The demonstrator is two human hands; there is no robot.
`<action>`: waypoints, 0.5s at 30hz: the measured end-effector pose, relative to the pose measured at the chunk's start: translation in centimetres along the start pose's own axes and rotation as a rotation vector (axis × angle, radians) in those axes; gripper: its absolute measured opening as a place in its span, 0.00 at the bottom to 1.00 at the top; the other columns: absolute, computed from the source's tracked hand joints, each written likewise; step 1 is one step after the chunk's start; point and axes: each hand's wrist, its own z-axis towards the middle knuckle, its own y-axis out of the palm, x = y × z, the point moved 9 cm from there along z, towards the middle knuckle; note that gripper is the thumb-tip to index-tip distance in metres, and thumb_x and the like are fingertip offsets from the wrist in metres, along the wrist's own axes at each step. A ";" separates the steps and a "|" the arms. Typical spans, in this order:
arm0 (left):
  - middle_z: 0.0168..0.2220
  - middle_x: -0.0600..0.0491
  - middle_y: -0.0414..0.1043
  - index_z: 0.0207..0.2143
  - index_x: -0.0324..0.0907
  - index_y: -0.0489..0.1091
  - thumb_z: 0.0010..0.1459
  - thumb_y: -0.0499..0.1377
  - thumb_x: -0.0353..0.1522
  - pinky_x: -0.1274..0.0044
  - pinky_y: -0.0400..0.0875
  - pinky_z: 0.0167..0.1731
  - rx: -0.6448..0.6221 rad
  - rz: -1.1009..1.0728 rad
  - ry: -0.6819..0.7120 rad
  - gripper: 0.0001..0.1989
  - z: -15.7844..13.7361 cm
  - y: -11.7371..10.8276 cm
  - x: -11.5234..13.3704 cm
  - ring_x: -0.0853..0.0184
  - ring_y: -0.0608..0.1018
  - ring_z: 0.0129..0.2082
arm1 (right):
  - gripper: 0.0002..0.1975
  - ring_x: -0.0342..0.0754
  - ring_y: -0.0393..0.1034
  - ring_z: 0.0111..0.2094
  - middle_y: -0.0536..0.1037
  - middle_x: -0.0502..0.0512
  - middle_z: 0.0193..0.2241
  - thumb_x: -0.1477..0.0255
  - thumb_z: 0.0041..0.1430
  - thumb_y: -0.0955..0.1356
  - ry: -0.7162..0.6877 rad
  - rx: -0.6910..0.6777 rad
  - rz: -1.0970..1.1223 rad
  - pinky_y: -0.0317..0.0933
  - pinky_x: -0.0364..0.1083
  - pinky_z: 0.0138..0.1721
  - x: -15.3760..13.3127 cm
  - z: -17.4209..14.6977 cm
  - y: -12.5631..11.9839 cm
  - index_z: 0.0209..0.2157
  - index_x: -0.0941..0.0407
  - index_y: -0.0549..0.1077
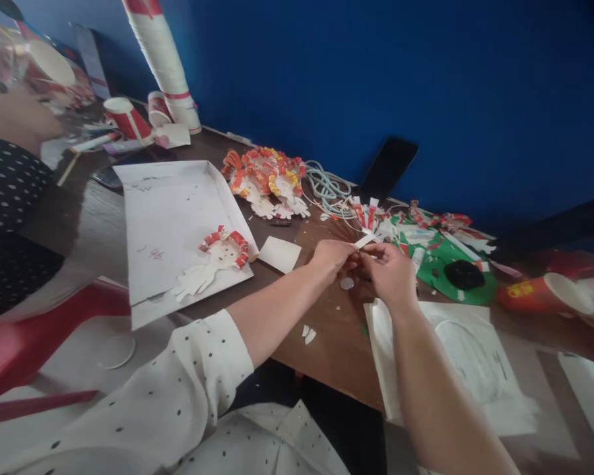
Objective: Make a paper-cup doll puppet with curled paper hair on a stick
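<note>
**Left hand [334,257] and right hand [389,270] meet on a white paper strip [364,241]**

Both grips are pinched together on the strip, above the brown tabletop [346,349]; the fingers partly hide what lies between them. Just beyond, red-and-white paper strips [365,212] fan upward. Crowding the far side are a heap of red and orange paper figures [264,175], a coil of pale cord [327,181] and a dark phone [389,168] leaning on the blue wall [376,66]. Green paper [438,270], strewn with scraps, borders the right hand, and white sheets [475,369] lie under the right forearm. To the left, a white box lid [163,211] bears one paper figure [222,254], with a white card [280,254] beside it.

The front edge slants nearby, below both hands. Between lid and sheets, brown surface shows, carrying small white scraps [309,335].
</note>
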 end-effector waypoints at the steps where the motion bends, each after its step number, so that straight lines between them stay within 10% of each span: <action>1: 0.15 0.59 0.64 0.23 0.38 0.71 0.51 0.61 0.23 0.83 0.60 0.19 -0.016 0.006 0.031 0.05 0.1 0.1 0.2 0.77 0.65 0.14 | 0.16 0.52 0.76 0.30 0.81 0.58 0.33 0.61 0.48 0.73 -0.024 -0.006 0.002 0.68 0.50 0.34 0.1 -0.1 0.1 0.36 0.56 0.76; 15: 0.14 0.59 0.61 0.21 0.36 0.69 0.54 0.61 0.22 0.82 0.56 0.18 -0.036 -0.175 0.066 0.10 0.1 0.0 0.3 0.78 0.62 0.14 | 0.12 0.50 0.74 0.36 0.81 0.55 0.32 0.66 0.59 0.65 -0.435 0.154 -0.246 0.67 0.50 0.41 -2.7 -1.6 0.0 0.34 0.53 0.81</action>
